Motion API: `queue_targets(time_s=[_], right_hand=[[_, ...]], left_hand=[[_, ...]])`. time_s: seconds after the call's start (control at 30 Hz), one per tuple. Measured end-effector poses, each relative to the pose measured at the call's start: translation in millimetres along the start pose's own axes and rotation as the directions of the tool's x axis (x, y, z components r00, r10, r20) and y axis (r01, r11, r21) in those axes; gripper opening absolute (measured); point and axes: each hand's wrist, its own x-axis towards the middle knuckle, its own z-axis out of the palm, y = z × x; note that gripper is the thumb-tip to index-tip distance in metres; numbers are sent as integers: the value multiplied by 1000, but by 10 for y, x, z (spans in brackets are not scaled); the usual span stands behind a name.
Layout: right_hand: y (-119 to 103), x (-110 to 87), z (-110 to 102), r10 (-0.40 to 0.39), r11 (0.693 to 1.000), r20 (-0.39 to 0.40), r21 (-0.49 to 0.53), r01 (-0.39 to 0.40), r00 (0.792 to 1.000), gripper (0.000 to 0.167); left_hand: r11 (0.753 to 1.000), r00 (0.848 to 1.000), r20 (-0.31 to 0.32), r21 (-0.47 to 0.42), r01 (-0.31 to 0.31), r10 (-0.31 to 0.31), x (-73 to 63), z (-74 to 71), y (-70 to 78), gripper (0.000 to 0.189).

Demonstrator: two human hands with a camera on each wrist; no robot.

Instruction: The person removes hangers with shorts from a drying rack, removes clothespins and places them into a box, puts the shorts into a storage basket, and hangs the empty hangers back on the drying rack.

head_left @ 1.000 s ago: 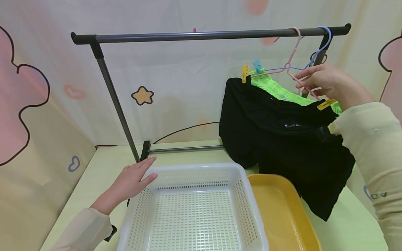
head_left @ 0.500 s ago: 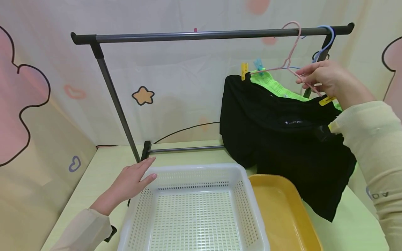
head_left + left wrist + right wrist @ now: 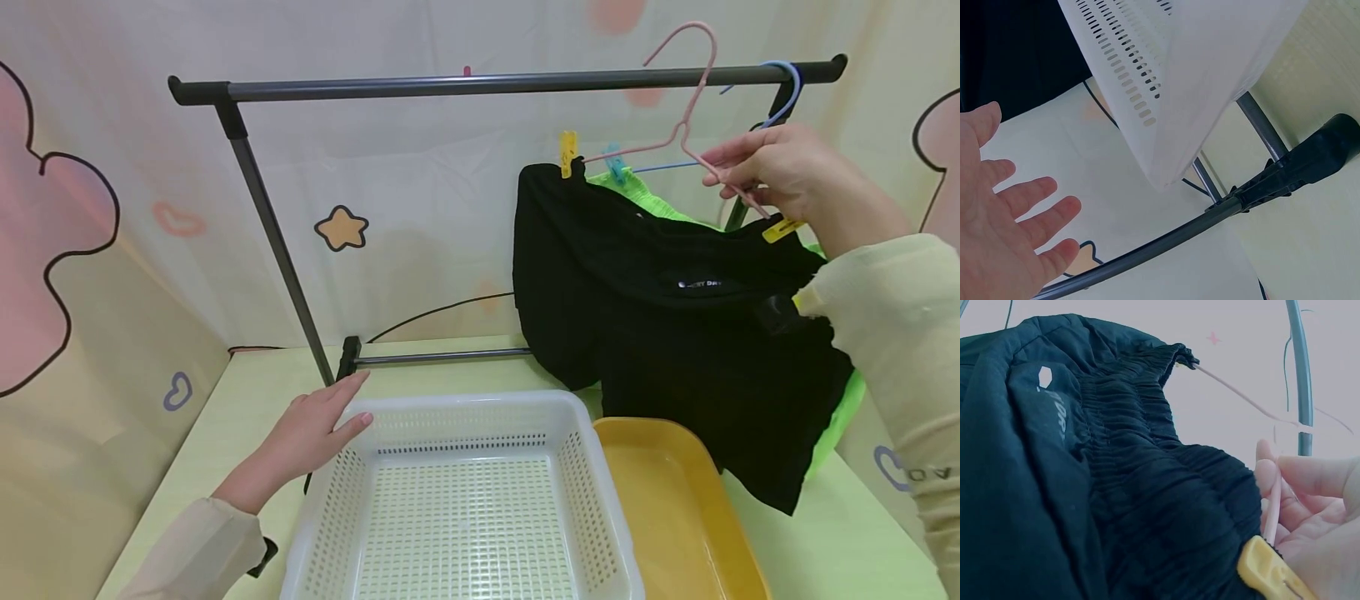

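My right hand (image 3: 795, 183) pinches the right arm of a pink hanger (image 3: 693, 108), its hook standing above the rack's bar. Black shorts (image 3: 660, 333) with an elastic waistband hang from this hanger, held by a yellow clothespin (image 3: 569, 154) on the left and another yellow clothespin (image 3: 1272, 570) near my fingers. Behind them, bright green clothing (image 3: 648, 198) hangs on a blue hanger (image 3: 787, 92) hooked on the bar. My left hand (image 3: 311, 437), fingers extended, is beside the left rim of the white basket (image 3: 468, 398); in the left wrist view the palm holds nothing.
A black clothes rack (image 3: 465, 87) spans the back, its left leg (image 3: 277, 250) slanting down near my left hand. A yellow tray (image 3: 667, 492) lies right of the basket on the pale green table (image 3: 187, 500). A patterned curtain (image 3: 420, 208) hangs behind.
My right hand has raised the pink hanger, so its hook has come up off the bar. The black shorts have risen and shifted slightly left. My left hand has barely moved.
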Motion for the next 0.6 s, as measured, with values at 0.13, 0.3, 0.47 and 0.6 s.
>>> queue_targets(time_s=[0.13,0.3,0.47,0.6], right_hand=[[-27,-41,32,-17,1000,8,-7,17,1000,21],[-41,-88,56,-43,999,25,-5,43,999,17],[-53,-139,86,-92,996,45,-13,92,995,14],[-73,-175,126,-142,989,64,-28,144,988,15]], left_hand=[[1000,1000,-5,-1,-2,2,4,-12,-3,57],[1000,999,-32,-10,-10,10,51,-44,-5,57],[1000,998,-54,-3,-24,24,108,-103,2,56],[999,996,-75,-8,-38,38,156,-168,10,55]])
